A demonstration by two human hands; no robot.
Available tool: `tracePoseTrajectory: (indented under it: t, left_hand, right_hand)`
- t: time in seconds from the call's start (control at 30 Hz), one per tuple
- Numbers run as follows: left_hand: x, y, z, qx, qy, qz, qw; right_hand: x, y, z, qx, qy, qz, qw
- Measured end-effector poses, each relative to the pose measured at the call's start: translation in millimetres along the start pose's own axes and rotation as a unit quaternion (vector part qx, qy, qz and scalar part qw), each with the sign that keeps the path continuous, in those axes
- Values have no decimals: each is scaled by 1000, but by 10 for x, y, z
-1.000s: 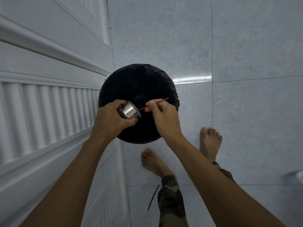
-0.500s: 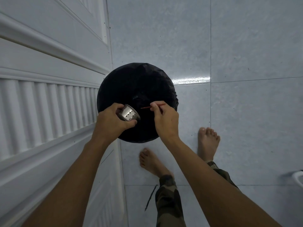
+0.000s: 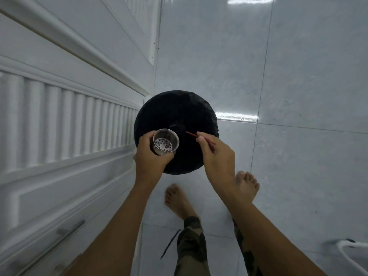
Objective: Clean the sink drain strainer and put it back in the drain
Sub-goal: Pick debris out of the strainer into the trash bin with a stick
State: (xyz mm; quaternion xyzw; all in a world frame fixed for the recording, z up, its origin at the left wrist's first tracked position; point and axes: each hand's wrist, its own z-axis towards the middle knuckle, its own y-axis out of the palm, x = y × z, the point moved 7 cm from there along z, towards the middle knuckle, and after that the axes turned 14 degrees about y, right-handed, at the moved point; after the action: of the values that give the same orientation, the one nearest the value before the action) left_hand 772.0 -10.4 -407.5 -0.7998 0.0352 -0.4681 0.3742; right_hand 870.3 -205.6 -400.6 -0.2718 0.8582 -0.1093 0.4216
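Note:
The steel drain strainer [image 3: 165,142] is a small perforated cup, held upright with its open mouth toward me so the holed bottom shows. My left hand [image 3: 151,158] grips it from the left and below, over a bin lined with a black bag [image 3: 175,108]. My right hand [image 3: 217,154] pinches a thin red stick [image 3: 191,134], whose tip points left toward the strainer but stays a short gap away from its rim. Both hands hover above the near half of the bin.
White panelled cabinet doors [image 3: 65,124] with a metal handle [image 3: 69,231] run along the left. Pale glossy floor tiles [image 3: 298,86] spread to the right. My bare feet [image 3: 247,186] stand just behind the bin. A dark strip [image 3: 170,244] lies on the floor; a white object [image 3: 350,250] is at lower right.
My left hand has turned the strainer from lying on its side to mouth-up. The stick has drawn back out of the strainer and now points from the right.

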Motion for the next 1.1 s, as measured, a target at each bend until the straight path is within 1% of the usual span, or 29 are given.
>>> tracePoseTrajectory:
  t: [0.13, 0.37, 0.5, 0.63, 0.73, 0.87, 0.97, 1.1]
  left_hand:
    - [746, -305, -78, 81, 12, -43, 996]
    - [2420, -1266, -230, 202, 20, -144, 968]
    - [3243, -1918, -352, 248, 54, -209, 945]
    - [3819, -2610, -484, 295, 92, -233, 922]
    - [4048, -3122, -641, 340, 106, -228, 906]
    - [4066, -3742, -941, 392, 112, -226, 885]
    - [3881, -4153, -1235, 424, 93, -228, 872]
    - [3419, -4638, -1748, 462, 54, -228, 855]
  right_hand:
    - [-648, -529, -353, -9, -42, 26, 999]
    - [-2291, -1656, -1157, -24, -140, 42, 989]
    - [-3258, -2149, -1651, -21, -235, 24, 971]
    - [-4040, -2377, -2164, -23, -311, 27, 950]
    - [-4485, -2339, -2549, -40, -351, 27, 935]
    - [-4879, -2097, -3049, -85, -389, 37, 917]
    - [-5054, -1780, -3410, -129, -405, 38, 904]
    - [-5116, -1169, -3931, -199, -414, 23, 888]
